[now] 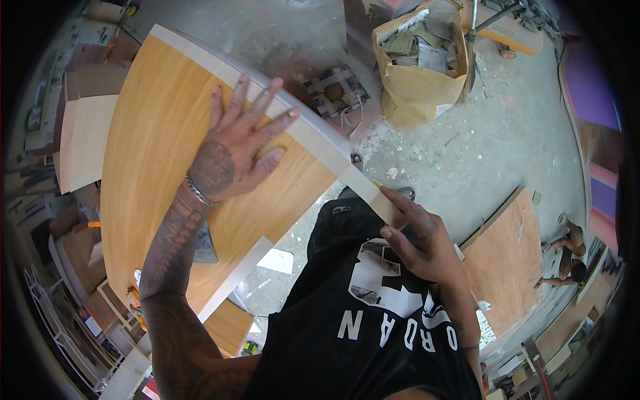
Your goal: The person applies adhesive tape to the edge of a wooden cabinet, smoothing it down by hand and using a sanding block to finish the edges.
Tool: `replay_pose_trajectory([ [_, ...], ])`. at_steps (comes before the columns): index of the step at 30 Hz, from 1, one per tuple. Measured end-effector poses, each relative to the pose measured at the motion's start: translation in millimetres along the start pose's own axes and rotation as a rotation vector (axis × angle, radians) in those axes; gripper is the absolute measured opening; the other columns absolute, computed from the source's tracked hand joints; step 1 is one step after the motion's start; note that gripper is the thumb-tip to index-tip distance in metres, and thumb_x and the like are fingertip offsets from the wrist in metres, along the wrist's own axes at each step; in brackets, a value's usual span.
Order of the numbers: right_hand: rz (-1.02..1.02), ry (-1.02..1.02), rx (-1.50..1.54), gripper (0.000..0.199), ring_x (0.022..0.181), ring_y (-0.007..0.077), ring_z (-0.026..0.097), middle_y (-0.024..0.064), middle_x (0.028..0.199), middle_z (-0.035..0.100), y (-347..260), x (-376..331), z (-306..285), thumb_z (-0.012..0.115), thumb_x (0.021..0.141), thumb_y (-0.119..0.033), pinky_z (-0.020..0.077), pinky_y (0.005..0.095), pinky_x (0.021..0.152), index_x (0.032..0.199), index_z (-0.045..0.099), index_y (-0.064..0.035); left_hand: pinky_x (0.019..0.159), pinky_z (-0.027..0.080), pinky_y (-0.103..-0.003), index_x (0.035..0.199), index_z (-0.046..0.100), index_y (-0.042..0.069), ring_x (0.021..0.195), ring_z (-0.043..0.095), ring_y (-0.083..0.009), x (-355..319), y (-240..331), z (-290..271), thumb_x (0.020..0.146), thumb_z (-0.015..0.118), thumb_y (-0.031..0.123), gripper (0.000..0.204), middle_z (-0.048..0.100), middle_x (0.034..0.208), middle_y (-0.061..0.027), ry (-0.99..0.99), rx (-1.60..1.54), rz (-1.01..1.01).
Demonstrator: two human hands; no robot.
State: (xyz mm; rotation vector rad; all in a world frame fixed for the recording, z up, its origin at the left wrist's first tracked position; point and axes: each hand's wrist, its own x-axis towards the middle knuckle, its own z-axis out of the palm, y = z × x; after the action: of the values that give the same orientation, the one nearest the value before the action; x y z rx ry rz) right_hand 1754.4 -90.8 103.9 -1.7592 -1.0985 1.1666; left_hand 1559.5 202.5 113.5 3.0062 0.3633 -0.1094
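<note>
A large wood-veneered panel (150, 133) with a curved far-left side lies in front of me. Along its right-hand edge runs a pale edging strip (320, 141), whose end sticks out past the corner. My left hand (241, 143) lies flat on the panel with fingers spread, the fingertips reaching onto the strip. At the overhanging end, my right hand (423, 233) pinches the strip between thumb and fingers. Another pale strip (237, 273) lies along the panel's near edge. A grey-blue pad (205, 245) rests on the panel, partly behind my left forearm.
Beyond the panel stand a brown paper sack (420, 100) full of scraps and a low patterned seat (337, 93). A plywood board (503, 263) is at the right, near another person (572, 250). Shelving and wood offcuts crowd the left. An orange tank (513, 33) lies far right.
</note>
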Motion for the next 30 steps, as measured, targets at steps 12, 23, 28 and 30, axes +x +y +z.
replay_pose_trajectory([
  [12,0.033,-0.122,0.178,0.051,0.102,0.0164,0.062,0.014,0.107,0.07,-2,12,-4,0.063,0.093,-0.006,0.0453,0.03,0.095,0.141,0.048,0.0033,0.12,0.014,-0.06,0.146,0.047,0.024,0.148,0.02,-0.0417,-7,83,8,0.096,0.053,0.045,0.054,0.026,0.162,-0.0078,0.015,-0.18,0.103],
  [23,-0.176,-0.176,0.039,0.054,0.095,0.0132,0.061,0.0155,0.105,0.071,14,13,-10,0.061,0.095,-0.006,0.0492,0.0289,0.087,0.144,0.043,0.0037,0.119,0.016,-0.058,0.153,0.032,0.015,0.149,0.018,-0.0391,26,-10,28,0.1,0.045,0.045,0.062,0.023,0.16,-0.0195,0.249,0.12,-0.501],
  [28,-0.269,-0.163,0.099,0.055,0.103,0.0152,0.061,0.0168,0.109,0.07,19,12,-5,0.061,0.095,-0.01,0.0465,0.03,0.093,0.145,0.041,0.0041,0.104,0.033,-0.054,0.139,0.041,-0.004,0.128,0.042,-0.0398,-1,99,34,0.093,0.053,0.044,0.067,0.042,0.14,-0.0253,0.318,0.171,-0.186],
  [30,-0.284,-0.155,0.117,0.056,0.104,0.0157,0.061,0.0169,0.11,0.07,20,14,-6,0.061,0.095,-0.01,0.0463,0.0304,0.094,0.145,0.041,0.004,0.114,0.031,-0.048,0.144,0.043,0.003,0.142,0.035,-0.0322,-35,137,22,0.099,0.053,0.034,0.056,0.037,0.153,-0.0175,0.217,-0.157,-0.073],
])
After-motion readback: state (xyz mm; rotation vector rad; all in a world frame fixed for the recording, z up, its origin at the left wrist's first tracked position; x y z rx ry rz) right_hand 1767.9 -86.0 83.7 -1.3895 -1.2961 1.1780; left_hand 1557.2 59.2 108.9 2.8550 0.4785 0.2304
